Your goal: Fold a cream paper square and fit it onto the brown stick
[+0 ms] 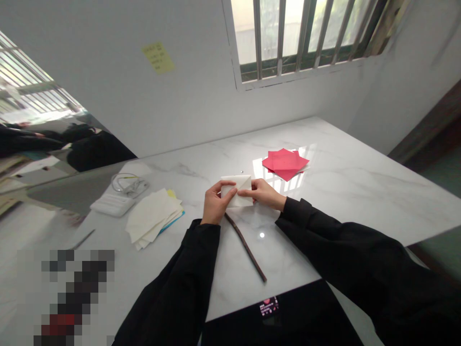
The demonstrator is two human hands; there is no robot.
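A small folded white paper point(240, 198) with a diagonal crease is held up between both hands, above the marble-patterned table. My left hand point(215, 204) grips its left side, the thumb lying across the front. From the right, my right hand point(267, 193) pinches the paper's other side, its fingers partly behind it. Below the hands a thin brown stick point(247, 247) lies slantwise on the tabletop. Beyond my right hand rests a pile of red paper sheets point(285, 164), turned so that their corners fan out.
At the left lie fanned white sheets point(154, 216) with yellow and blue edges, a white box with a coiled cable point(129, 185), and a pen point(84, 239). A dark screen-like surface point(288, 312) is at the near edge. A yellow note point(158, 57) sticks to the wall beside a barred window.
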